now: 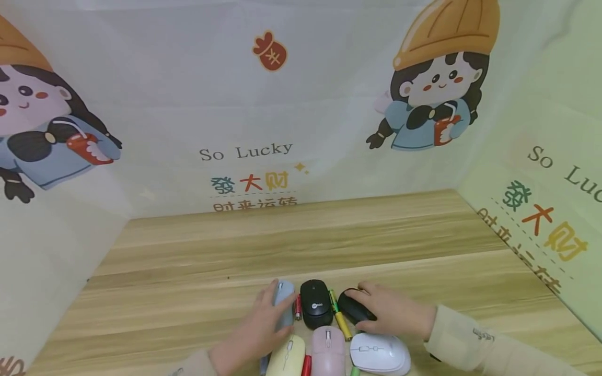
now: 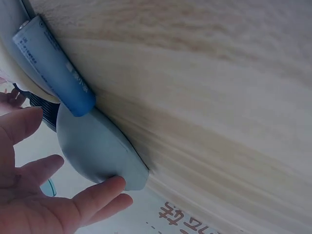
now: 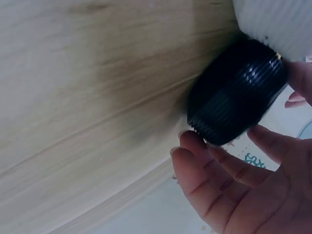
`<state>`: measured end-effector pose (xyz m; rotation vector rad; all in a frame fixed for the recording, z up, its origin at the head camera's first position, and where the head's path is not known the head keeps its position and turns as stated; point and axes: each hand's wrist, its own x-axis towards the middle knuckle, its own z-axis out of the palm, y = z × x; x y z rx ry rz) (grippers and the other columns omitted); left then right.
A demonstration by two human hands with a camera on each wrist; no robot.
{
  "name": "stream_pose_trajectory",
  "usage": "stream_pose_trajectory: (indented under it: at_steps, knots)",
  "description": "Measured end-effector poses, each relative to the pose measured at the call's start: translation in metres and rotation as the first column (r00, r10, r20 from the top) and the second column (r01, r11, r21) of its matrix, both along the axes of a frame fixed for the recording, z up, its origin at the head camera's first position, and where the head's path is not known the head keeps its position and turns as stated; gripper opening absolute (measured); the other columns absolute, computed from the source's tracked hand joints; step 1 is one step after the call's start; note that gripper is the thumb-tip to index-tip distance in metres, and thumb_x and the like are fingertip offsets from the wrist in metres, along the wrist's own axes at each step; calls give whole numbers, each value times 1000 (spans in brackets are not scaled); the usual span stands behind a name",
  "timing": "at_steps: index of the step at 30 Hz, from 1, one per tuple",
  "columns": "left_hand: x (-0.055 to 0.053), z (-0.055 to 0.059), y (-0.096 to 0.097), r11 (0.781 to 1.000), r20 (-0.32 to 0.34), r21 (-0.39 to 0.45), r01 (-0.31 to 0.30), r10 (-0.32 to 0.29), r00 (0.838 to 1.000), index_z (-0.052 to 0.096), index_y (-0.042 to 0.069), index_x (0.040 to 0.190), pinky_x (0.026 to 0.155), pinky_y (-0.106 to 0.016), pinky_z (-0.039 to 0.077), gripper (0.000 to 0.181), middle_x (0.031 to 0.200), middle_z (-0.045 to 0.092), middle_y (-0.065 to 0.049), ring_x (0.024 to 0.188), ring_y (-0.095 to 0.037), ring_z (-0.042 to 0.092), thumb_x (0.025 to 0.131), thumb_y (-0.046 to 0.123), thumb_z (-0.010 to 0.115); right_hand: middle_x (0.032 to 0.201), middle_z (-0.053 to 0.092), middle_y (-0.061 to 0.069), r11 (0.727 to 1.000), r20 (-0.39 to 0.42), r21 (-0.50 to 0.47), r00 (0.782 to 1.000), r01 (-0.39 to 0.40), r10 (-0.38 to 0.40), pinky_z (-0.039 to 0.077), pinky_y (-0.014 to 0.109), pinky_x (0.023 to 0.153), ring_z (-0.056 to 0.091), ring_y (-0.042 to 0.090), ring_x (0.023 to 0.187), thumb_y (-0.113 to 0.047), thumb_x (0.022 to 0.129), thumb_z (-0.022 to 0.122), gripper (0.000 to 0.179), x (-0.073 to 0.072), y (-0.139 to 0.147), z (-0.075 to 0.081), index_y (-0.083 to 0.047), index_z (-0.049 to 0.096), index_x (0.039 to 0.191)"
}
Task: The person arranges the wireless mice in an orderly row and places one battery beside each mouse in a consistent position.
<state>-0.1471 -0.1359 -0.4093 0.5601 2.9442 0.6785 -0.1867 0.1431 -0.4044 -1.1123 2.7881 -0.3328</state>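
Note:
My left hand point(image 1: 258, 326) lies spread over a light blue computer mouse point(image 1: 285, 300). In the left wrist view its fingers are loosely extended, with one fingertip touching that mouse's end. My right hand point(image 1: 392, 310) holds a black mouse point(image 1: 354, 307), fingers at its far end and thumb at its near end. The right wrist view shows this ribbed black mouse point(image 3: 239, 92) on the wood between the fingers and thumb. Between the hands sits another black mouse point(image 1: 316, 303). Nearer stand a yellow mouse point(image 1: 286, 357), a pink mouse point(image 1: 328, 352) and a white mouse point(image 1: 378, 352).
Batteries stand in the gaps between mice: red point(image 1: 298, 307), green point(image 1: 333, 300), yellow point(image 1: 343, 326), another red point(image 1: 306, 365) and another green point(image 1: 355, 371). A blue battery point(image 2: 56, 68) lies beside the light blue mouse. Printed cloth walls point(image 1: 329, 172) bound the wooden table point(image 1: 188, 250).

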Motion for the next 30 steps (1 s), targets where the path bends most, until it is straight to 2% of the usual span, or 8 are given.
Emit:
stream_pose_trajectory:
  at_steps: [9, 18, 24, 30]
  knots:
    - [-1, -2, 2, 998, -47, -60, 36, -38, 998, 59, 12, 121, 77, -66, 43, 38, 138, 32, -30, 119, -58, 33, 83, 20, 64, 111, 54, 11, 998, -29, 49, 999, 39, -37, 49, 36, 71, 57, 21, 88, -43, 79, 65, 58, 1, -4, -2, -12, 53, 127]
    - [-1, -4, 1, 996, -92, -78, 44, -51, 994, 61, 13, 119, 74, -62, 46, 38, 135, 36, -30, 115, -57, 37, 82, 18, 66, 112, 53, 14, 996, -22, 70, 999, 47, -45, 45, 27, 57, 54, 16, 78, -41, 78, 65, 60, 3, -6, -4, -14, 50, 130]
    - [-2, -5, 0, 996, -92, -78, 37, -44, 995, 61, 14, 119, 72, -62, 46, 38, 136, 35, -31, 116, -56, 37, 81, 19, 66, 108, 53, 14, 996, -13, 65, 998, 63, -62, 42, 24, 52, 51, 14, 74, -39, 77, 67, 60, 3, -9, -4, -14, 50, 129]
    - [-3, -5, 0, 998, -57, -58, 24, -27, 998, 58, 14, 123, 76, -60, 47, 42, 135, 32, -36, 114, -54, 41, 82, 20, 66, 104, 54, 13, 992, 4, 50, 994, 113, -113, 42, 25, 50, 49, 14, 72, -35, 75, 68, 58, 3, -13, -5, -14, 51, 127]
